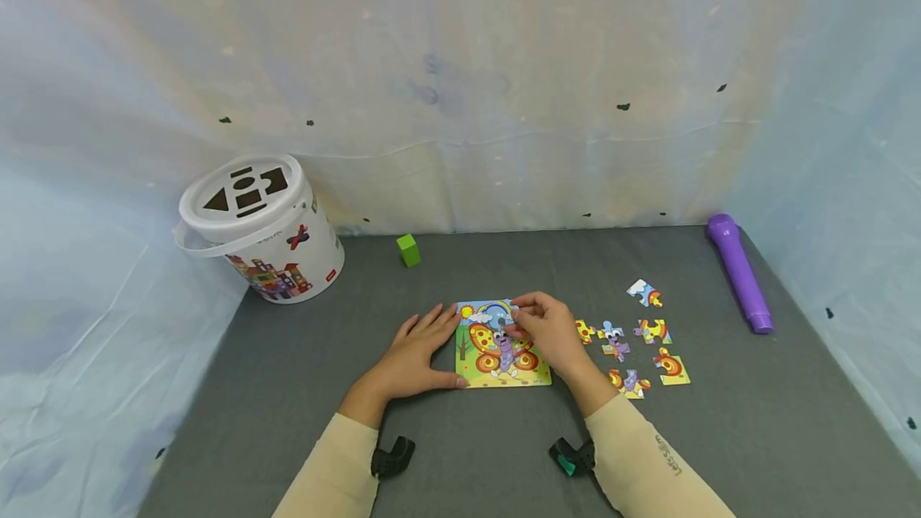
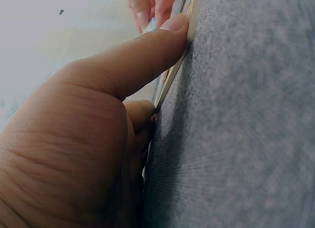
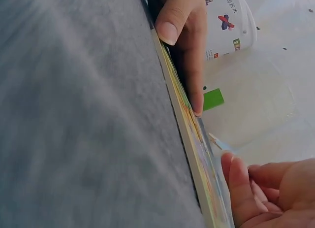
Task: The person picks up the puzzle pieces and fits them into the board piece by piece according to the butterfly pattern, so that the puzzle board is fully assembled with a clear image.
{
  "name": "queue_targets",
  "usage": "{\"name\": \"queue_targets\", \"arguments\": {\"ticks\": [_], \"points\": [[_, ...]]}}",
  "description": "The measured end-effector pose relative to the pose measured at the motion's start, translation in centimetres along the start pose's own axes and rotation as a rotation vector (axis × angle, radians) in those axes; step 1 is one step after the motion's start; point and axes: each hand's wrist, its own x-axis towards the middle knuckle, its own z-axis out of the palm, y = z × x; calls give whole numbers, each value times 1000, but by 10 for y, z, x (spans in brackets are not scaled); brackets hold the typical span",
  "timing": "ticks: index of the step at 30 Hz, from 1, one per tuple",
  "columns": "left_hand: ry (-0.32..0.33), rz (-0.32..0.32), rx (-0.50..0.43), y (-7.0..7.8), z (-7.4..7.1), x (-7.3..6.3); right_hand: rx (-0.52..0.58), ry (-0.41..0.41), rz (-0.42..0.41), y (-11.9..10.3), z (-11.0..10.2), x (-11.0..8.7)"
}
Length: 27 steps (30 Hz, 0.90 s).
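A square butterfly puzzle board (image 1: 504, 374) lies on the grey table. My left hand (image 1: 420, 358) rests along its left side, fingers extended, with the thumb on the near left corner and a fingertip at the upper left edge. Over the board's upper right part, my right hand (image 1: 548, 334) pinches a small light-blue and white puzzle piece (image 3: 219, 142) between thumb and fingers. In the right wrist view this piece is tilted, close above the board's surface. The right hand covers part of the board's right side in the head view.
Several loose puzzle pieces (image 1: 653, 332) lie right of the board, some near the right forearm. A green block (image 1: 408, 250) stands behind it. At the back left is a white lidded bucket (image 1: 288, 262); a purple microphone-shaped stick (image 1: 741, 274) lies at the right edge.
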Motion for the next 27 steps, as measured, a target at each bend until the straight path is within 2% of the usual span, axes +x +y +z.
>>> {"name": "queue_targets", "arguments": {"ticks": [4,8,11,15,19,21,24,27], "points": [[-4,-4,-6,1,-1,-1,27,-1,55,4,1,1],[-14,-14,-9,3,-2,-1,-20,-12,46,4,1,0],[-19,-19,-8,3,-3,-1,-177,0,-17,3,2,-1],[-16,-15,-11,3,-2,-1,-462,-1,-170,0,4,-4],[-10,-6,-10,2,-1,-1,-726,-111,-333,-6,9,-9],[-5,-2,-10,2,-1,-1,-844,-193,-372,-9,11,-11],[-2,0,-8,1,-1,-1,-963,-304,-351,-12,14,-14],[-3,-2,-6,2,-1,-1,-996,-370,-300,-14,14,-17]]}}
